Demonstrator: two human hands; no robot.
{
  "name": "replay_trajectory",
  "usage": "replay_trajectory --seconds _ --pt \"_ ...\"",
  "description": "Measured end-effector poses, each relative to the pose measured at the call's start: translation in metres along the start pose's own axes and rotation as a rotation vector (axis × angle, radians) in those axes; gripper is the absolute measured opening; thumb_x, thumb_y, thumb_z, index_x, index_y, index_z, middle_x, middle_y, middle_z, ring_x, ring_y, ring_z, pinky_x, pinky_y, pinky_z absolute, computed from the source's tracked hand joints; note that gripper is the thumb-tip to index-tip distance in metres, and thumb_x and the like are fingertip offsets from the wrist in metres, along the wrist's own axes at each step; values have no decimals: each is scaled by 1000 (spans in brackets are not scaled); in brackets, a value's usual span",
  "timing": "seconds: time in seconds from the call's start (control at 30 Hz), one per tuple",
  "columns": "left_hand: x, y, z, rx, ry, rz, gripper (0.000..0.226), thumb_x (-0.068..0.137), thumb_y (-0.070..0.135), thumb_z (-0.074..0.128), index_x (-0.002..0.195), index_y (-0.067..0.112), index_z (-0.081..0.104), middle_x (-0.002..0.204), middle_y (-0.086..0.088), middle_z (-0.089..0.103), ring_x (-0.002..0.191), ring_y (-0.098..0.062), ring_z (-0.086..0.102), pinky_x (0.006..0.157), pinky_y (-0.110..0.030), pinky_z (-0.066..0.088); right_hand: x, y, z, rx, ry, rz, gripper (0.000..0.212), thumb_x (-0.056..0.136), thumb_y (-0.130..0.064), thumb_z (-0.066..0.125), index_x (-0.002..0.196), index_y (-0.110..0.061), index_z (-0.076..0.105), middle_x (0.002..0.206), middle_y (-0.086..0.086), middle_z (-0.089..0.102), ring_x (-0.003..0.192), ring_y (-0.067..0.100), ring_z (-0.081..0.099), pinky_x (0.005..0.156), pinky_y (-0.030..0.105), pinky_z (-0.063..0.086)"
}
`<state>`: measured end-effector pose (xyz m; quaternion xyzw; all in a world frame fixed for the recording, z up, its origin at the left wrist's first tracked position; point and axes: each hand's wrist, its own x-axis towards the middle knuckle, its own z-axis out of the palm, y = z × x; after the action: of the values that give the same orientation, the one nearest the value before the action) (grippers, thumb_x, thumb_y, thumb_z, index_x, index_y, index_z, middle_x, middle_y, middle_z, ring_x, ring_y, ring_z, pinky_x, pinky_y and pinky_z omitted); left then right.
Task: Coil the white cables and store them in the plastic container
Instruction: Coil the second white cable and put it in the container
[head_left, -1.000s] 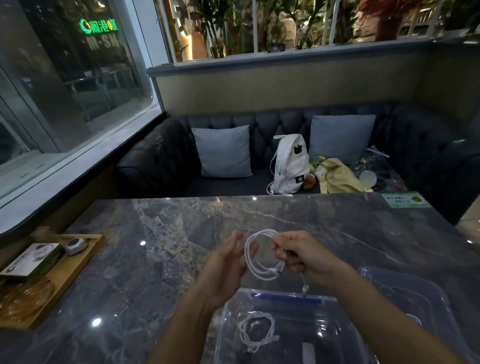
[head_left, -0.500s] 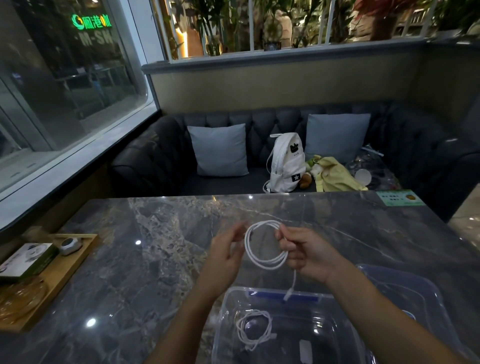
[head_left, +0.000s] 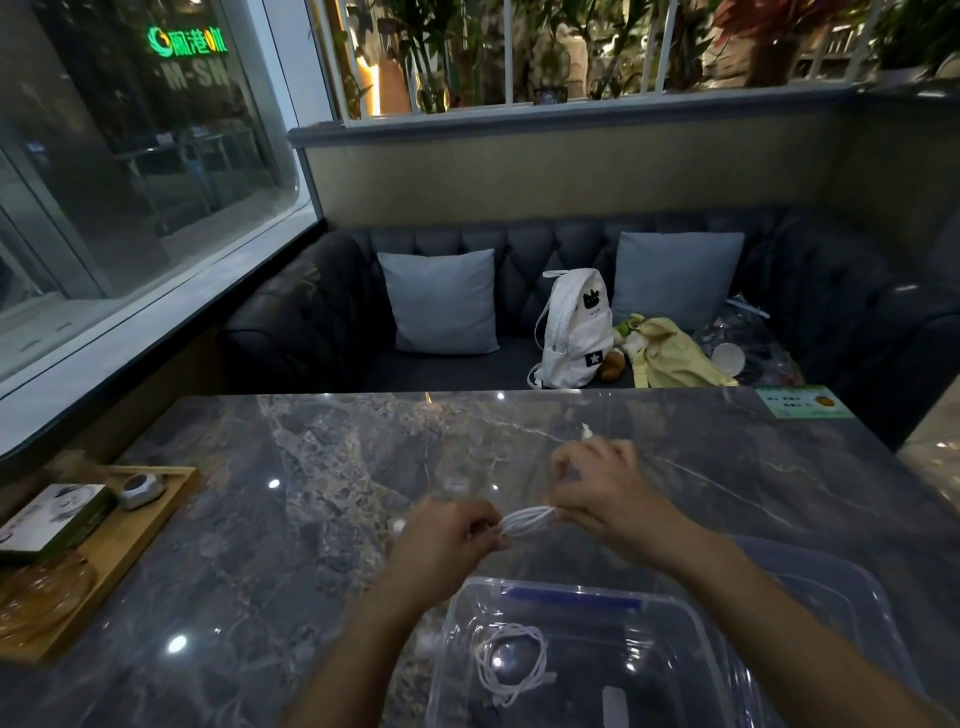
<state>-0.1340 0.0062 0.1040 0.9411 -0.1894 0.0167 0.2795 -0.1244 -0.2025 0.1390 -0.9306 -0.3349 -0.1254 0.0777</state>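
the open loop of white cable seen a moment ago has been squeezed flat into a tight bundle, stretched between both hands just beyond the plastic container. the left hand has its fingers clenched on the bundle's left end; the right hand grasps the other end, with what looks like a plug tip poking up past its fingers. earlier the left hand was open beside the loop. this bundle looks nearly ready to drop into the container, where another coiled cable already lies on the bottom.
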Motion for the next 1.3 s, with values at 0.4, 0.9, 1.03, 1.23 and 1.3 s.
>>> replay_trajectory --seconds 0.4,0.9,1.03,1.23,1.3 --pt "-3 -4 3 -1571 -475 -502 7 71 10 64 73 9 58 54 3 46 38 -6 36 34 -15 28 -8 0 22 -88 362 -79 12 77 -9 62 83 -16 69 58 2 58 48 18 51 41 22 36" --pt "5 9 5 -1582 -121 -574 38 92 5 37 59 14 53 40 8 34 26 0 22 25 -11 12 -13 -3 39 271 277 28 42 83 -6 50 125 -2 51 101 16 70 86 27 67 72 37 56" --pt "10 19 2 -1547 10 -481 31 95 8 32 72 7 52 38 8 32 28 0 22 25 -11 17 -6 -18 42 675 293 358 44 95 -20 42 138 -11 36 123 10 60 107 13 57 91 22 45" --pt "8 26 10 -1243 68 -398 32 101 21 29 86 2 51 38 10 35 31 -1 24 30 -13 20 19 -29 44 863 366 695 21 92 -15 48 107 -13 63 68 8 63 56 8 58 51 19 44" --pt "6 28 12 -1181 62 -377 28 101 21 29 93 3 49 38 11 36 32 -1 26 31 -13 21 23 -28 45 940 377 783 17 89 -9 51 94 -7 68 72 15 67 58 16 60 52 23 47"
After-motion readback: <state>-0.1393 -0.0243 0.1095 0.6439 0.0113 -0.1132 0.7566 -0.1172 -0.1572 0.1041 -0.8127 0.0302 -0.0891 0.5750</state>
